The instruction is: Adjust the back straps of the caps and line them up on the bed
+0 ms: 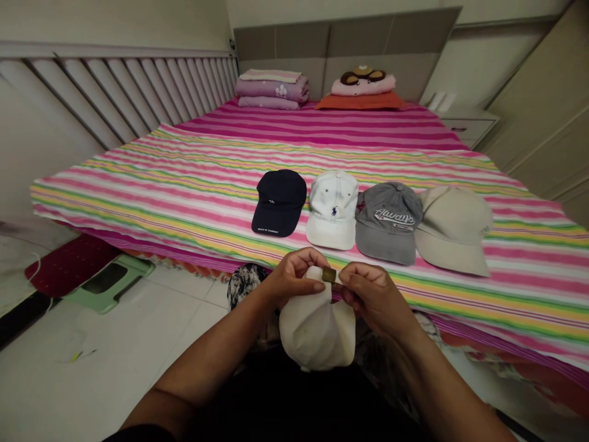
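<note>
A cream baseball cap (310,331) is held over my lap, its back strap facing up. My left hand (299,276) is closed on the strap's left side, next to a brass-coloured buckle (328,274). Fingers of my right hand (368,291) pinch the strap just right of the buckle; the strap end between them is mostly hidden. Beyond my hands, caps lie in a row on the bed: a navy cap (280,202), a white cap (333,209) with a small dark emblem, a grey cap (390,222) with white lettering, and a beige cap (453,227).
The bed (184,190) has a striped cover. Folded purple bedding (272,92) and a pink pillow (363,85) on an orange cushion (361,103) lie by the headboard (350,46). A green stool (108,285) stands on the floor at left; a nightstand (469,126) is at far right.
</note>
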A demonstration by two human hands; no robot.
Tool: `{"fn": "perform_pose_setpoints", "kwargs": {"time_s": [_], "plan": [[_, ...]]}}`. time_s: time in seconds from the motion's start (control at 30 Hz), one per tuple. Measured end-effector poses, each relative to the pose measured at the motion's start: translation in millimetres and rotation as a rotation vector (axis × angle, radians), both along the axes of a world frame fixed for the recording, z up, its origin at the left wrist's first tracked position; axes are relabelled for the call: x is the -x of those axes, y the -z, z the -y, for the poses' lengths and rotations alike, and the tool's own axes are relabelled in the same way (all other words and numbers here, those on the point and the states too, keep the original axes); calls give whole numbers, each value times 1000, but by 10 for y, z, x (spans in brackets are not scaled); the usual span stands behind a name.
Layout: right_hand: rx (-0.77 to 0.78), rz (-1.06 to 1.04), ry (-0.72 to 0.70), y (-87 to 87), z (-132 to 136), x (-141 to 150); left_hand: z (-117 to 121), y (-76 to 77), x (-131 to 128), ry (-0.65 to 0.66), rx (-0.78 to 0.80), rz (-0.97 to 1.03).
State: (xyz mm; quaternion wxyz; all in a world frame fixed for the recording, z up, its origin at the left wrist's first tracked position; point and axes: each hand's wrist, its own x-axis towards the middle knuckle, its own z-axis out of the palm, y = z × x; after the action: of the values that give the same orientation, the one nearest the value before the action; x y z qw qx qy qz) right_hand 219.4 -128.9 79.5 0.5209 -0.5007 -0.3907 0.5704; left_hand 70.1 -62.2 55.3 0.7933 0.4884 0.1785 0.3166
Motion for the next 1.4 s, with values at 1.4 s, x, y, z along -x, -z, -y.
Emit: {"fn": "perform_pose_setpoints", "kwargs": {"time_s": [1.4], "plan": [[-25, 46, -106, 72, -11, -85, 42, 73, -78, -206, 16, 26]]}}
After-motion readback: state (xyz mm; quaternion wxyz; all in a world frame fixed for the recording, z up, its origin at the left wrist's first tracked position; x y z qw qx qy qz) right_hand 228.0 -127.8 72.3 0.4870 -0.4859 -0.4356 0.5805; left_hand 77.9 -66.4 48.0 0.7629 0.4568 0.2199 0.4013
